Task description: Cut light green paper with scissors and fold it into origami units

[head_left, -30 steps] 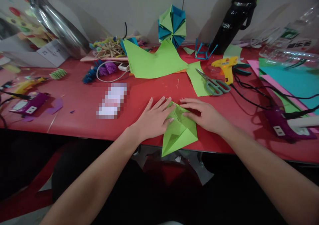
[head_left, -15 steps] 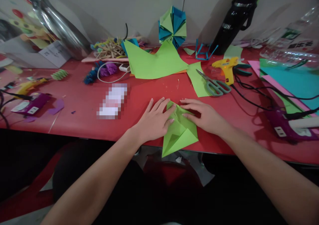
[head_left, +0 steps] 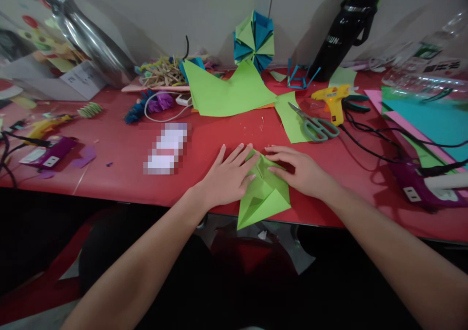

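A folded piece of bright green paper (head_left: 263, 198) lies at the front edge of the red table (head_left: 204, 149), its lower tip sticking out past the edge. My left hand (head_left: 230, 176) rests flat with spread fingers over the paper's left side, thumb and index finger on it. On the paper's upper right side lies my right hand (head_left: 298, 170), its fingers apart and its fingertips touching the paper. Both hands hide parts of the paper's upper folds.
Behind are larger green sheets (head_left: 230, 93), grey-green scissors (head_left: 318, 127) and a yellow glue gun (head_left: 333, 101). A blurred phone-like object (head_left: 168, 149) lies left. Purple power strips (head_left: 60, 152) sit on both sides; a black bottle (head_left: 341, 37) leans at the wall.
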A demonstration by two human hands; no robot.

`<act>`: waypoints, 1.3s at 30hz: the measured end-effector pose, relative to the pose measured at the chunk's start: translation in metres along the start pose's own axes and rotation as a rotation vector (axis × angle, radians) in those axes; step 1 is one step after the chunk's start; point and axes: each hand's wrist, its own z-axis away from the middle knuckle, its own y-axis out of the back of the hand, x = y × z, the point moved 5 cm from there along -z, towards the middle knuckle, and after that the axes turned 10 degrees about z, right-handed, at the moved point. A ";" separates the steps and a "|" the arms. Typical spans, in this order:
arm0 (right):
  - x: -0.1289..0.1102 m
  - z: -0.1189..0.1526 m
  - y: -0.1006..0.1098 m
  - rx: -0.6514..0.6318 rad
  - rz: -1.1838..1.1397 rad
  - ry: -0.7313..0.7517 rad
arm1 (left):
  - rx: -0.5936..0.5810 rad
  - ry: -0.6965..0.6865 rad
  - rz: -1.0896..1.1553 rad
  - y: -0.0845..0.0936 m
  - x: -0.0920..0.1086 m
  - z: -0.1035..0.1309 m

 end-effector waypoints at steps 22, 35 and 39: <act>0.003 -0.002 0.001 -0.020 -0.016 0.020 | -0.024 0.028 0.042 0.004 -0.005 -0.004; -0.046 0.029 0.039 -0.056 0.010 -0.027 | -0.054 0.021 0.137 0.004 0.004 -0.002; -0.047 0.044 0.026 -0.345 0.030 -0.105 | -0.102 0.009 0.167 0.002 0.006 -0.001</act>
